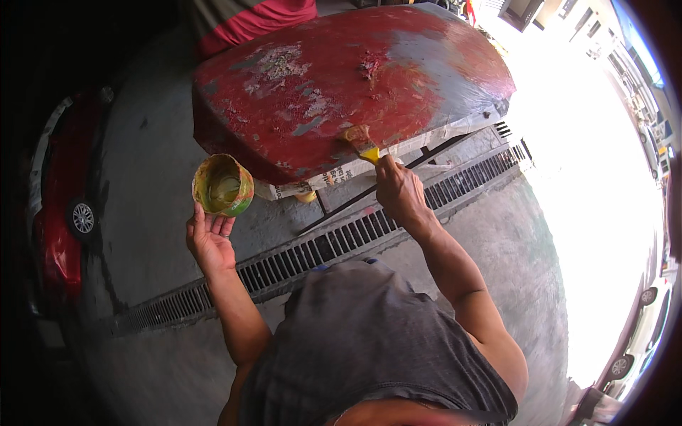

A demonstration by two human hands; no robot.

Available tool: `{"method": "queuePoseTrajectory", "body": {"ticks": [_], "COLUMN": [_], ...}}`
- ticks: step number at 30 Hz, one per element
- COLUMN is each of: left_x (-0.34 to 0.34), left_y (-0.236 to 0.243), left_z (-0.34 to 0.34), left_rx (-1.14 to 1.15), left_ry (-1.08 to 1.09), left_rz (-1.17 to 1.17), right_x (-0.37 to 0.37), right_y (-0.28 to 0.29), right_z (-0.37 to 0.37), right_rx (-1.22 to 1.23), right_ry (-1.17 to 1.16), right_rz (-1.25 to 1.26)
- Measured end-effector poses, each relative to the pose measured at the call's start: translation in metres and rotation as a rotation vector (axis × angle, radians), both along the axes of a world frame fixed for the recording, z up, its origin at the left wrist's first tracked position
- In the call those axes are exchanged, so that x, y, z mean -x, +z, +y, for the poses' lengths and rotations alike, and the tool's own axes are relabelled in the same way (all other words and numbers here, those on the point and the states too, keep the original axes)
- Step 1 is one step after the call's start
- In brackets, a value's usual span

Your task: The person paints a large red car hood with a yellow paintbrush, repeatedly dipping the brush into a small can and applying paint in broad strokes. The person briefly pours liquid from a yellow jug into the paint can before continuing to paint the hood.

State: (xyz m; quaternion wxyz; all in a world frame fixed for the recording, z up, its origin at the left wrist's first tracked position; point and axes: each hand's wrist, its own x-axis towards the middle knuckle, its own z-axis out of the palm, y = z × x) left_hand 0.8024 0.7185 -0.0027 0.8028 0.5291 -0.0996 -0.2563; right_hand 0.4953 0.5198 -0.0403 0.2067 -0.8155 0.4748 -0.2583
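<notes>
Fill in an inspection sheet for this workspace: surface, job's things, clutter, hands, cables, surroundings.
Surface: red panel, with rough, flaking patches and grey areas.
Job's things: yellow-handled brush, bristles against the panel; stained tub with yellowish contents.
Clutter: newspaper along the panel's near edge.
Left hand: holding the tub.
Right hand: gripping the brush.
Cables: nothing seen.
Surroundings: drain grate across the concrete floor; red car left, white car far right; another person's clothing beyond the panel.
</notes>
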Motion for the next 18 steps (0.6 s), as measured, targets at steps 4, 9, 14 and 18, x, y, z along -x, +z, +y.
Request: {"method": "queuePoseTrajectory", "body": {"ticks": [4,9,14,18], "left_x": [-0.006,-0.016,-0.019,-0.022], "left_y": [-0.002,-0.005,-0.006,-0.005], "left_z": [0.004,0.012,0.004,0.000], "left_rx": [0.012,0.012,0.033,0.040], "left_ry": [0.014,0.049,0.033,0.010], "left_rz": [-0.004,0.016,0.052,0.054], "right_x": [-0.003,0.031,-0.001,-0.029], "right_y": [0.015,0.017,-0.028,-0.056], "right_z": [0.004,-0.007,0.027,0.046], "right_rx": [0.017,0.051,0.108,0.123], "right_ry": [-0.010,-0.251,-0.061,0.033], "right_rz": [-0.005,0.041,-0.181,-0.198]}}
